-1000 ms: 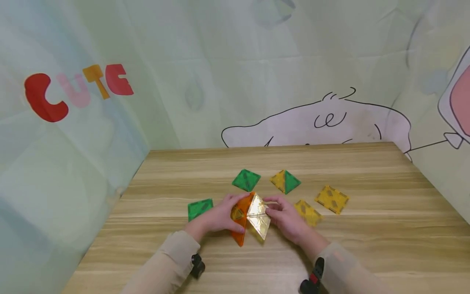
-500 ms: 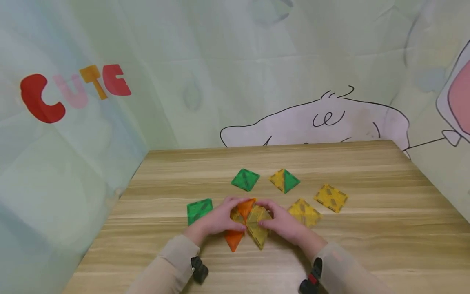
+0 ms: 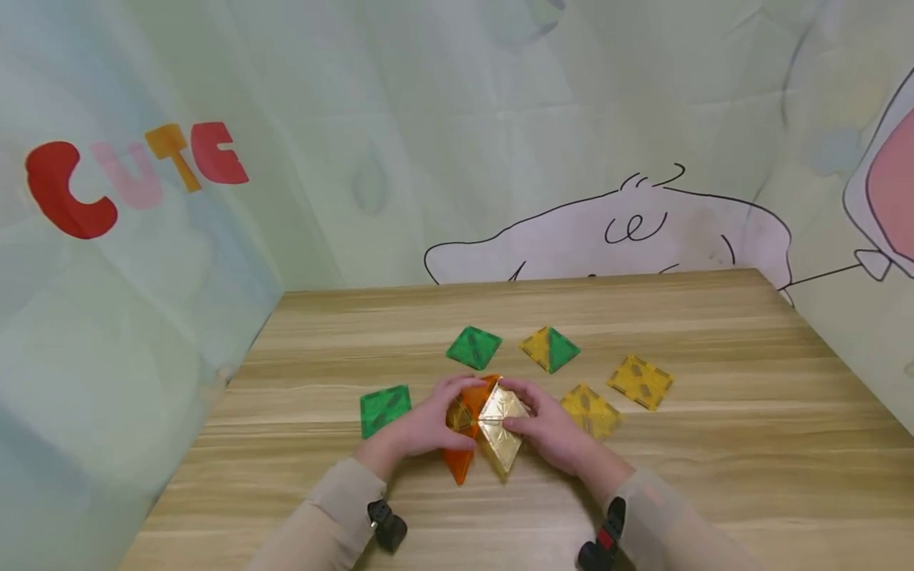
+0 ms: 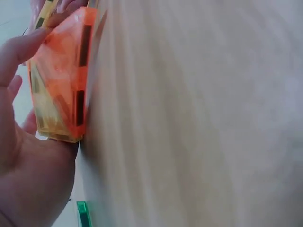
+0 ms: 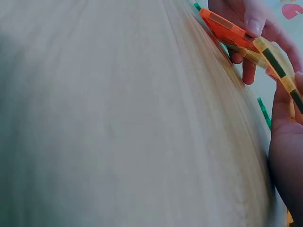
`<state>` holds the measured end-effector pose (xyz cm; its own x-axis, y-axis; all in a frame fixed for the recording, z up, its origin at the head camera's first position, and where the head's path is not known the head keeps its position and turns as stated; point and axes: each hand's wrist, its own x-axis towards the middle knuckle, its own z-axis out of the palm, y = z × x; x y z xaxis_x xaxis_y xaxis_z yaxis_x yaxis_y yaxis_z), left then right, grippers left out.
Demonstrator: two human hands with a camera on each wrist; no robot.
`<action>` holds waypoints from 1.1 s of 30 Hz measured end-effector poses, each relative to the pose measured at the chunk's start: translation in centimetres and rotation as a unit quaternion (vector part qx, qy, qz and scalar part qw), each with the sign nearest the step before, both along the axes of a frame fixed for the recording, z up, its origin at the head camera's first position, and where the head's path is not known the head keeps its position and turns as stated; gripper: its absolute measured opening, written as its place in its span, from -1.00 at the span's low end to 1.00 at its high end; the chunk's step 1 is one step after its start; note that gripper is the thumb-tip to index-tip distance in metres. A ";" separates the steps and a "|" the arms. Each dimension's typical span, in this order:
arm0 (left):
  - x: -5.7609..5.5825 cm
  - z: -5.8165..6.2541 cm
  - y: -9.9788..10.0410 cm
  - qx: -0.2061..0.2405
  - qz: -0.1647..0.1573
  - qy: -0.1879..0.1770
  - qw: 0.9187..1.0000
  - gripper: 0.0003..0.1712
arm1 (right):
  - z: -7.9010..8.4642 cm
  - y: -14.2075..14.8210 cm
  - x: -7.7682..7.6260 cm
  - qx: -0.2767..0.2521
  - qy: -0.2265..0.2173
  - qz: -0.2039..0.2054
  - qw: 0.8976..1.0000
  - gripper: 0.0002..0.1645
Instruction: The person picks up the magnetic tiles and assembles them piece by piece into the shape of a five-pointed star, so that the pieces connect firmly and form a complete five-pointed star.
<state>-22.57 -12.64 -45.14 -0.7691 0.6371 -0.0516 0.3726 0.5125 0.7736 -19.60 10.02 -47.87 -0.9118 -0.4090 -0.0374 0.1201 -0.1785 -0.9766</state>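
My left hand (image 3: pixel 427 420) holds translucent orange triangular magnetic tiles (image 3: pixel 459 466), thumb at the near side and fingers at the far end. A yellowish triangular tile shows joined among the orange ones in the left wrist view, where the orange tile (image 4: pixel 68 61) leans over the tabletop. My right hand (image 3: pixel 555 430) pinches a pair of yellow triangular tiles (image 3: pixel 502 444), its thumb across their face. They form a tilted diamond that catches the light, right against the orange tiles. The right wrist view shows the yellow tile's edge (image 5: pixel 277 64) meeting the orange piece (image 5: pixel 222 28).
Behind the hands lie a green diamond (image 3: pixel 474 348) and a yellow-green diamond (image 3: pixel 549 349). Yellow tiles (image 3: pixel 591 411) lie beside the right hand, with a yellow square (image 3: pixel 640 382) farther right. A green square (image 3: pixel 384 408) sits left of the left hand. A printed cloth (image 3: pixel 357 159) hangs behind the table.
The right thumb has moved onto the face of the yellow pair, and the fingers have closed round it. The yellow pair tipped, lost its shine, then tipped back. The left hand stays nearly in place.
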 end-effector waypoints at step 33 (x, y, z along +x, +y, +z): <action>-0.2 -0.6 0.2 0.050 0.072 -0.058 0.994 -0.09 | 0.1 -0.7 0.3 -0.038 -0.028 0.004 0.999 -0.11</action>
<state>-22.74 -12.40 -45.75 -0.8451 0.5276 -0.0864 0.2068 0.4717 0.8572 -19.30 9.32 -47.76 -0.9062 -0.4190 -0.0570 0.1762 -0.2517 -0.9516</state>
